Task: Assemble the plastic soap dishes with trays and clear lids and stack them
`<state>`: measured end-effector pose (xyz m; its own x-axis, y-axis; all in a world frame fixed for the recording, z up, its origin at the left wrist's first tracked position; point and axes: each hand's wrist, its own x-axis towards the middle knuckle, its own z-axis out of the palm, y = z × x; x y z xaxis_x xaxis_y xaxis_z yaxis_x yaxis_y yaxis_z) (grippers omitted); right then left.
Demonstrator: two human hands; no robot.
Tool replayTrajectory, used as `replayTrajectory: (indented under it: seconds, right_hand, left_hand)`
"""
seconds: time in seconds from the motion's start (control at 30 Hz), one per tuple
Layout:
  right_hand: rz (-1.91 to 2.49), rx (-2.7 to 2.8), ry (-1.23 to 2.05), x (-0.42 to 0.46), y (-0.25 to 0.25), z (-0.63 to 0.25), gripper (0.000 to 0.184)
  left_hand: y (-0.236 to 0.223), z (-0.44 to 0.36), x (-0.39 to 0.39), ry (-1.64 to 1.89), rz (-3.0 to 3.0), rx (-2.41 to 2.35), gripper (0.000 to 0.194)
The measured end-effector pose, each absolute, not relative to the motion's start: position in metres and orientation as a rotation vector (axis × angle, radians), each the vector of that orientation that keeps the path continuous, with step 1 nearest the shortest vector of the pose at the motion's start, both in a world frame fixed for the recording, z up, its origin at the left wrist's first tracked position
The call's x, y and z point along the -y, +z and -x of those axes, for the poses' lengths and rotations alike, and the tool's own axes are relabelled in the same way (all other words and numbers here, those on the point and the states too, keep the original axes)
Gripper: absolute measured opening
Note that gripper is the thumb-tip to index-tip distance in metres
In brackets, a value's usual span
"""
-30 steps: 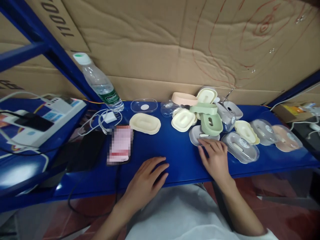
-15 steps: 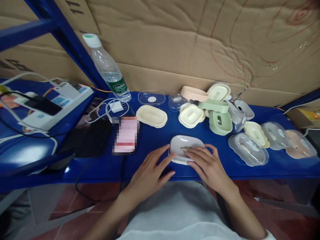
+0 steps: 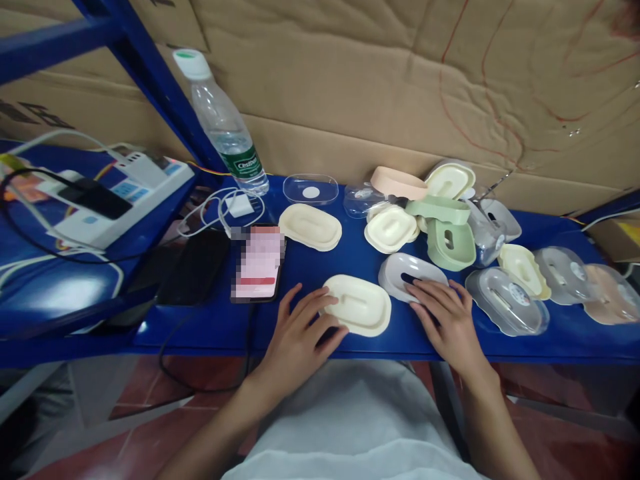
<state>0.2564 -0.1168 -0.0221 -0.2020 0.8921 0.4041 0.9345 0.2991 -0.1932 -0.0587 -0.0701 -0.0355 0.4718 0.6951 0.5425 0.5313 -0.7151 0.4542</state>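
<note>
A cream oval plastic base [image 3: 361, 308] with a raised centre lies flat near the table's front edge. My left hand [image 3: 304, 330] grips its left end, fingertips on the rim and thumb at the near corner. Just behind and to the right is a grey plastic shell [image 3: 397, 267] with a dark slot. My right hand [image 3: 447, 319] closes on the shell's near right side, fingers over the top by the slot, thumb low in front. The hand hides part of that side.
Behind stand a cream base [image 3: 313, 228], a clear lid [image 3: 306, 185] and a water bottle [image 3: 227, 127]. A phone [image 3: 257, 263] lies left, beyond it a power strip [image 3: 120, 207]. Green shells [image 3: 451, 245] and covered grey boxes [image 3: 507, 303] crowd the right. Cardboard [image 3: 320, 93] backs the table.
The grey shell has come off the cream base and moved right and back with my right hand. The cream base is now uncovered, with my left hand on it. The view has shifted slightly.
</note>
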Motion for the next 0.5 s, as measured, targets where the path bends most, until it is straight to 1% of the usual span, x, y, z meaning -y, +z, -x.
replayTrajectory:
  seconds: [0.1,0.17,0.37,0.43,0.5]
  right_hand:
    - [1.644,2.195,-0.063,0.119,-0.02,-0.263,0.04]
    - [1.659,2.141,-0.088,0.115,-0.015,-0.27,0.042]
    - [1.907,1.871,-0.437,0.077,-0.006,-0.296,0.051]
    - [1.966,1.854,-0.452,0.067,-0.009,-0.3,0.048]
    - [1.946,1.838,-0.413,0.064,-0.012,-0.303,0.041]
  left_hand:
    - [-0.039,0.058,0.068,1.11,-2.435,-1.176,0.01]
    - [-0.04,0.058,0.067,1.117,-2.432,-1.211,0.012]
    - [-0.04,0.057,0.068,1.133,-2.489,-1.265,0.009]
    - [-0.04,0.057,0.068,1.132,-2.49,-1.259,0.01]
    - [-0.04,0.057,0.067,1.127,-2.485,-1.248,0.011]
